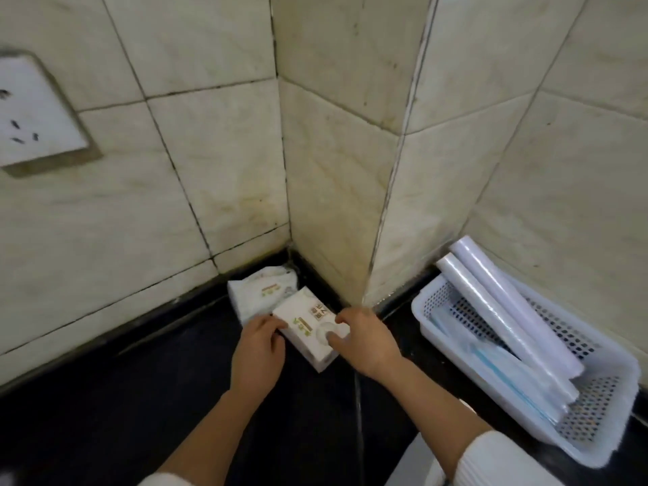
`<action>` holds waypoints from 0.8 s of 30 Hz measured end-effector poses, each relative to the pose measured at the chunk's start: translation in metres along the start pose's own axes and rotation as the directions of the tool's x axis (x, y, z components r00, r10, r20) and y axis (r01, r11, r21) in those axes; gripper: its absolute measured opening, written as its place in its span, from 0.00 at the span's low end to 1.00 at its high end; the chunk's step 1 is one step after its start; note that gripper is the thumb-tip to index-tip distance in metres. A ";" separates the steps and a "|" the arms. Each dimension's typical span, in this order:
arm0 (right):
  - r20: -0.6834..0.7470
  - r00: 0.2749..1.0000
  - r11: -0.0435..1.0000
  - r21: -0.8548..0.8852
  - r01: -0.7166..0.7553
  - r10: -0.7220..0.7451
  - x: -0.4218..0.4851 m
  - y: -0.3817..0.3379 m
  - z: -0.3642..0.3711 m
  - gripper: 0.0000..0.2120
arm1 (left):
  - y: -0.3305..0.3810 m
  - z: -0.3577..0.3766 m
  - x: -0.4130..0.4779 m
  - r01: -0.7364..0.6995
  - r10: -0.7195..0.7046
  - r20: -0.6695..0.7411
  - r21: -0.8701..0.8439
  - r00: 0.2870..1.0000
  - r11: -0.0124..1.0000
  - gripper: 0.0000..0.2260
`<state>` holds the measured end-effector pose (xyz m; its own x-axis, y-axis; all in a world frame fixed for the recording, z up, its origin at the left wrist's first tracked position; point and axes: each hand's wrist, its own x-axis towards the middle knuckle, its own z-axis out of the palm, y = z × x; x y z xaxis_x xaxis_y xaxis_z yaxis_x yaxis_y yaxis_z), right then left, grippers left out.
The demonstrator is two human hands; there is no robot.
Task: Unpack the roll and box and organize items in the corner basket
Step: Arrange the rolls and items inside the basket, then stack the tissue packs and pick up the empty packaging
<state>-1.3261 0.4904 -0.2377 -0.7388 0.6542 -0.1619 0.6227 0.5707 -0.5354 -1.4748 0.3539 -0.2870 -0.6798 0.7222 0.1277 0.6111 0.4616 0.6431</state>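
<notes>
Both hands are on the box [308, 331], which sits on the dark bench [140, 398] just below the middle of the frame, pushed towards the tiled corner. The left hand [257, 352] cups the box's left edge with its fingers [271, 327] curled against the side, steadying rather than lifting as far as I can judge. The right hand [364, 340] lies on the opposite end, its thumb pressed onto a round perforated mark on the top face and the other fingers bent over the far right edge; neither hand is spread wide, both are closed lightly on the carton. The box's long axis runs from the upper left to the lower right, so it lies straight between the two hands, and the right thumb is the part already on the opening, which looks like the spot to break through next. The box is white card with green and gold print and a small dark label near its upper end, still sealed. Just behind it, touching or nearly so, is a soft white packet [261, 291]. The white perforated basket [575, 408] stands well apart at the lower right, holding pale rolls [508, 306] leaning on its rim
</notes>
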 end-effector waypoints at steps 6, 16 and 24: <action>0.105 0.990 0.944 -0.326 -0.051 0.090 0.022 -0.029 0.040 0.41 | -0.040 -0.018 0.025 0.283 -0.285 0.019 0.048 0.958 0.958 0.22; 0.090 0.996 0.928 -0.372 0.026 0.008 0.026 -0.012 0.053 0.42 | -0.071 -0.005 0.072 0.272 -0.279 0.059 0.099 0.959 0.957 0.13; 0.297 0.945 0.893 -0.375 0.250 -0.140 0.048 -0.006 0.037 0.40 | -0.066 -0.036 0.080 0.124 -0.139 -0.148 -0.103 0.979 0.987 0.08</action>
<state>-1.3749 0.5000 -0.2725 -0.8614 0.3906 -0.3248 0.4678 0.8591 -0.2075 -1.5839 0.3624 -0.2927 -0.8106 0.5667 0.1475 0.4766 0.4922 0.7284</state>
